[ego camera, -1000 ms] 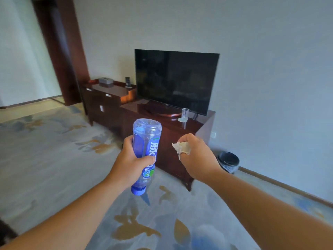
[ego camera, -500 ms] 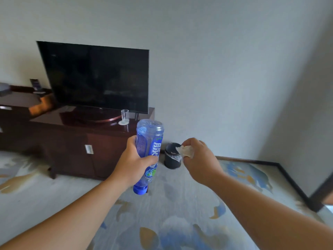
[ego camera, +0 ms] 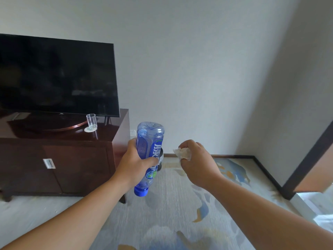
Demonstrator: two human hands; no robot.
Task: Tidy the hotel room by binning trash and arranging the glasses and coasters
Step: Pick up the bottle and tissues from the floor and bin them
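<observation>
Left hand (ego camera: pixel 137 163) is wrapped round a blue bottle (ego camera: pixel 150 139), cap down, base up, prob. just how it got grabbed; looks empty. Right hand (ego camera: pixel 196 164) pinches a crumpled tissue (ego camera: pixel 182 153) in curled fingers. Both are held out front bc they're aimed at the bin (ego camera: pixel 161 151) on the floor, just past the counter (ego camera: pixel 108 136) end. Bin's mostly hidden behind the bottle w/ only a dark sliver showing, so can't tell how full. Glass (ego camera: pixel 91 120) sits on its coaster (ego camera: pixel 88 130) by the TV (ego camera: pixel 54 76), which is cut off at left.
</observation>
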